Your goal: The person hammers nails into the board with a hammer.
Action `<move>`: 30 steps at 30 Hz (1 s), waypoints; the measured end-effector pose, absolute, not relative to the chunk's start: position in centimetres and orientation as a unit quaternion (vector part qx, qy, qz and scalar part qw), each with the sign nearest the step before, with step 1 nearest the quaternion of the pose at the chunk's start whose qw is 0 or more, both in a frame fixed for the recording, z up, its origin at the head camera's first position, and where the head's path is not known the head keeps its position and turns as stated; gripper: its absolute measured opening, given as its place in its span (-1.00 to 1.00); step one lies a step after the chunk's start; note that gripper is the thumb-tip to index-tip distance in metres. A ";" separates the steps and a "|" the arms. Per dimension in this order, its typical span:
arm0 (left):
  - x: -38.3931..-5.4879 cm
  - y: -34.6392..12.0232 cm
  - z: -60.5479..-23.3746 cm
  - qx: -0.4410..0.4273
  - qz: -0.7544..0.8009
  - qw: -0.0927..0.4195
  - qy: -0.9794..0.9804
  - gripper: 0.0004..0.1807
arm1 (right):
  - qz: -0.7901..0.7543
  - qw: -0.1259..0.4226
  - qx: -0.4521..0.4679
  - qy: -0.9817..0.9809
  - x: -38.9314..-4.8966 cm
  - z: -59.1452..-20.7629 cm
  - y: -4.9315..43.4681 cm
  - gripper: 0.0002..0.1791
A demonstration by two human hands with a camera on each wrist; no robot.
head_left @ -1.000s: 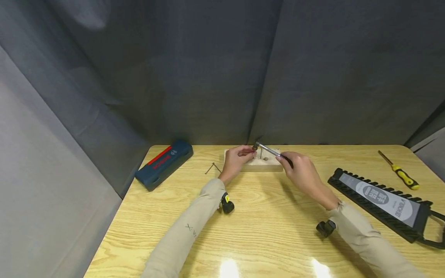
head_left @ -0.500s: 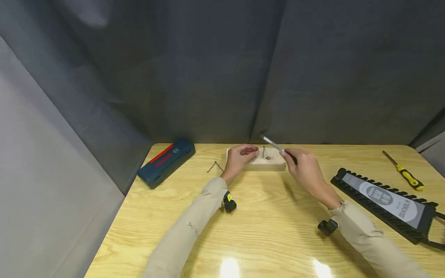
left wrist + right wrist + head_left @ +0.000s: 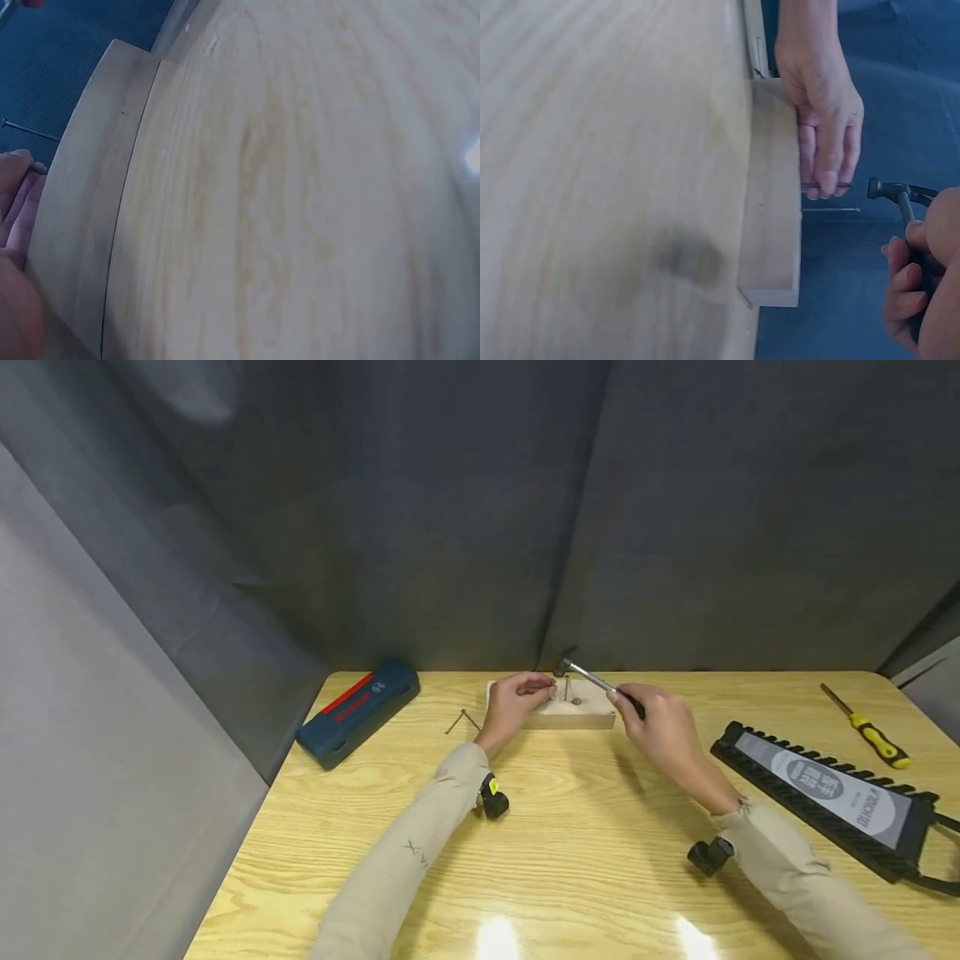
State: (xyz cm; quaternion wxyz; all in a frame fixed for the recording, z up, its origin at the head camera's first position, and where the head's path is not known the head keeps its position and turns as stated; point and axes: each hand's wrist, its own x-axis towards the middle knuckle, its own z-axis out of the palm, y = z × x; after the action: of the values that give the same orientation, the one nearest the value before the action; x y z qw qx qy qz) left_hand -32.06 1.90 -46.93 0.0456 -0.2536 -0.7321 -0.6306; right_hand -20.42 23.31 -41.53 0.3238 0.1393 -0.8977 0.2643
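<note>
The wooden block lies flat at twelve o'clock on the table, seemingly for easy reach. The left hand pinches a nail, presumably to keep it upright; a second nail stands unaided just to its three o'clock. From the block's four o'clock, the right hand grips the hammer by its handle — head just above the pinched nail, apart, apparently lined up for aim.

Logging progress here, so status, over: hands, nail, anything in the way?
Left hand pinching upright nail on wooden block. Right hand gripping hammer, head clear of that nail. Second nail stands close by; could crowd swing.
</note>
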 end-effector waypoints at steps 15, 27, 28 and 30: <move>-32.3 1.5 -47.1 -0.256 -0.640 0.041 -0.723 -0.81 | 0.290 0.294 0.136 -0.901 -20.5 -40.1 22.9 -0.78; -32.3 1.9 -46.9 -0.256 -0.633 0.048 -0.729 -0.81 | 0.282 0.316 0.159 -0.892 -20.7 -41.3 23.0 -0.83; -32.3 1.9 -46.9 -0.255 -0.632 0.049 -0.730 -0.81 | 0.276 0.304 0.157 -0.898 -20.6 -41.5 22.9 -0.83; -32.3 1.8 -47.0 -0.253 -0.631 0.047 -0.732 -0.81 | 0.273 0.300 0.152 -0.901 -20.5 -41.7 22.8 -0.82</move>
State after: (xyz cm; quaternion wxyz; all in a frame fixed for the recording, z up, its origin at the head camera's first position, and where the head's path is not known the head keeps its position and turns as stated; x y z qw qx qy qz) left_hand -32.32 1.84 -47.05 0.0473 -0.2529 -0.7319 -0.6310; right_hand -20.48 22.84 -41.68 0.3003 0.1524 -0.9011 0.2732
